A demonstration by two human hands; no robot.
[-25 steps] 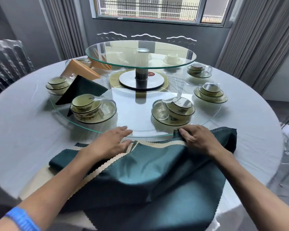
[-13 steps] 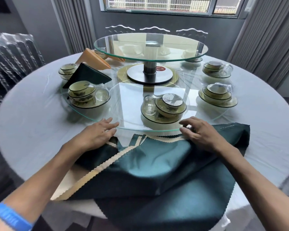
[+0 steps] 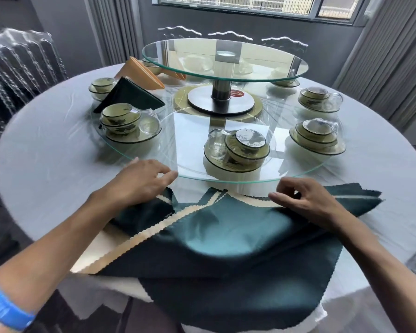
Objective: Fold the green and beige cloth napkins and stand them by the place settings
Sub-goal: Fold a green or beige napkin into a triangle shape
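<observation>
Draping over the near rim of the round surface point(image 3: 46, 164) at the bottom of the frame, the green napkin point(image 3: 226, 236) lies rumpled on top of a beige napkin point(image 3: 101, 248), whose pale scalloped edge runs diagonally from lower left toward the centre; the green cloth's lower corner hangs past the rim. A blue wristband point(image 3: 3, 306) shows at the lower left corner. Above the cloths, left of centre, the left hand point(image 3: 139, 183) rests with relaxed fingers on the green fabric's far left part, grasping nothing that I can see, its fingertips touching the rim of the lower glass turntable point(image 3: 168, 150); right of centre, the right hand point(image 3: 305, 200) has loosely curled fingers at the cloth's far edge, and whether it pinches the cloth I cannot tell. Bare surface lies open to the left and right of the cloths. On the turntable stand place settings; the nearest plate point(image 3: 235, 164) holds a bowl with an overturned cup and a glass; similar stacks sit at centre left and at right. In the upper left, a folded green napkin point(image 3: 130, 97) and a folded orange napkin point(image 3: 142, 73) stand upright by settings; a smaller raised glass tier point(image 3: 223, 61) sits at top centre on a metal post.
</observation>
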